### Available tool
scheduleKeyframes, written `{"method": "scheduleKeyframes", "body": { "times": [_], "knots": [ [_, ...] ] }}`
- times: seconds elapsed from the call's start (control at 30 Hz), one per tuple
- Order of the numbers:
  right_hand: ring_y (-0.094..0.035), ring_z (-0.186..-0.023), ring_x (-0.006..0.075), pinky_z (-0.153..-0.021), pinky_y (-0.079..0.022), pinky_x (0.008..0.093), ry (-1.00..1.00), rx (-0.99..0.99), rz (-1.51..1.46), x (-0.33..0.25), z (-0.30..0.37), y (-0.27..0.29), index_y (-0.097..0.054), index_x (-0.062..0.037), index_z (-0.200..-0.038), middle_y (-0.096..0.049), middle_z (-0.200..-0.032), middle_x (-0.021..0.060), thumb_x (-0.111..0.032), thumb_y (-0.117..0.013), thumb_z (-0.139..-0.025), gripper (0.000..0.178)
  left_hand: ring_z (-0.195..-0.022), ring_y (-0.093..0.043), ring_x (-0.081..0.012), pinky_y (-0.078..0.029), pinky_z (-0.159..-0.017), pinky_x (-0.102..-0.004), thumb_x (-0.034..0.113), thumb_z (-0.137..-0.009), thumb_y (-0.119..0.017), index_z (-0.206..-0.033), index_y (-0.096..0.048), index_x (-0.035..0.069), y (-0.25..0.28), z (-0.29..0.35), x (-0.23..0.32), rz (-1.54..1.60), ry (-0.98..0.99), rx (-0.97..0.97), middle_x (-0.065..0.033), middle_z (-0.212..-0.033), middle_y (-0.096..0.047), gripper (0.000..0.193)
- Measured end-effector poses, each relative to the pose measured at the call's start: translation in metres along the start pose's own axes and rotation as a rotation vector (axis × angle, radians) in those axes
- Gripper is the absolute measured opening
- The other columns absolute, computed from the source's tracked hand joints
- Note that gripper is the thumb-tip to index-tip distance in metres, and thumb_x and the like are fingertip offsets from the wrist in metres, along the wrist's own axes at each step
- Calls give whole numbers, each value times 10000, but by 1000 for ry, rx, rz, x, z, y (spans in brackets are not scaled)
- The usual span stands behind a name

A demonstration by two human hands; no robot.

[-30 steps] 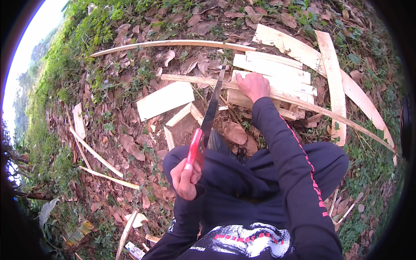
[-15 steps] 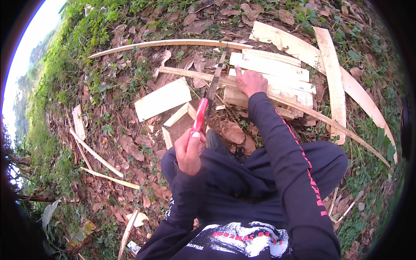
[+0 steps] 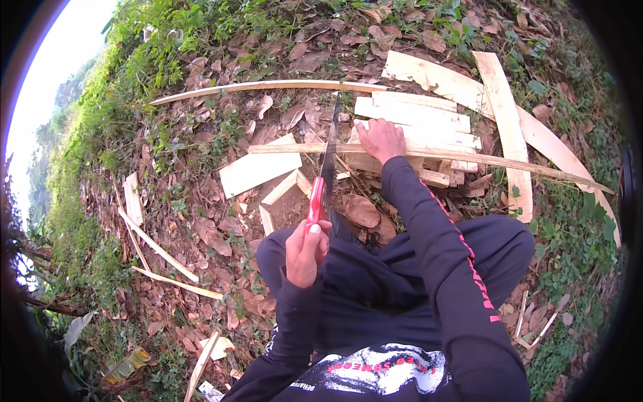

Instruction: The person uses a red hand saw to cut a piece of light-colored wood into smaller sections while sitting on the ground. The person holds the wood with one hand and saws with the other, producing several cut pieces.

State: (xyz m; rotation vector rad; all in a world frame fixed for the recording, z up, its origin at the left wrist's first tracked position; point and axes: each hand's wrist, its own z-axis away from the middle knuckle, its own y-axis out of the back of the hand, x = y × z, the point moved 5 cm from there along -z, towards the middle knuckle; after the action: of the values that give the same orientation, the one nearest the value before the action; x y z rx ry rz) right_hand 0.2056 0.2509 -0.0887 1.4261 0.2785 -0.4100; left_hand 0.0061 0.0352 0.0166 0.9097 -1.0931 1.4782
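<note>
My left hand (image 3: 308,251) is closed round the red handle of a handsaw (image 3: 331,144), whose dark blade points away from me. Midway along, the blade crosses a long, narrow wooden strip (image 3: 509,162) close to its left end. My right hand (image 3: 383,139) grips the strip just right of the blade, bent over it with the fingers on its far side. Under the strip lies a stack of pale boards (image 3: 429,119), resting on the ground. How the saw's teeth meet the wood is too small to tell.
A pale rectangular board (image 3: 258,173) and an angled wooden frame (image 3: 280,187) lie left of the saw. Beyond is a long thin strip (image 3: 268,85). At right, a short plank (image 3: 506,127) crosses a longer one (image 3: 556,147). Offcuts (image 3: 157,244) lie among dry leaves at left.
The strip has turned to lie more level across the view, its left end nearer me and its right end farther away. The saw blade stands more upright in the picture. The view has shifted slightly.
</note>
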Motion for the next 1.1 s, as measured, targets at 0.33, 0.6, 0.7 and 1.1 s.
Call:
{"method": "scheduleKeyframes", "body": {
  "times": [0.33, 0.6, 0.7, 1.1],
  "knots": [
    [-538, -1146, 299, -974, -416, 477, 338, 247, 346, -31, 69, 3, -459, -80, -1441, -560, -1184, 142, -665, -839, -576, 1111, -568, -396, -39, -307, -523, -207, 153, -1011, -467, -1053, -588, -49, 6, 7, 11, -2, -6, -23, 30, -648, -463, 239],
    [-589, -1030, 242, -908, -444, 420, 227, 132, 330, -44, 62, -4, -534, -128, -1330, -604, -1085, 75, -609, -882, -545, 984, -547, -354, -32, -283, -506, -205, 165, -1016, -470, -993, -598, -40, 15, -3, 0, 3, -31, 22, 49, -633, -427, 243],
    [-595, -1036, 237, -905, -446, 411, 233, 152, 344, -43, 59, -4, -533, -132, -1334, -612, -1080, 72, -620, -876, -552, 984, -548, -349, -26, -278, -502, -203, 165, -1017, -467, -963, -597, -37, 15, -5, 3, 45, -42, 53, 50, -631, -425, 245],
    [-587, -1056, 240, -920, -434, 421, 207, 194, 326, -38, 62, -9, -525, -126, -1363, -603, -1079, 75, -593, -902, -515, 1039, -538, -349, -24, -271, -491, -199, 128, -994, -457, -980, -582, -38, 12, 7, 2, 116, 21, 89, 48, -630, -424, 208]
  ]
}}
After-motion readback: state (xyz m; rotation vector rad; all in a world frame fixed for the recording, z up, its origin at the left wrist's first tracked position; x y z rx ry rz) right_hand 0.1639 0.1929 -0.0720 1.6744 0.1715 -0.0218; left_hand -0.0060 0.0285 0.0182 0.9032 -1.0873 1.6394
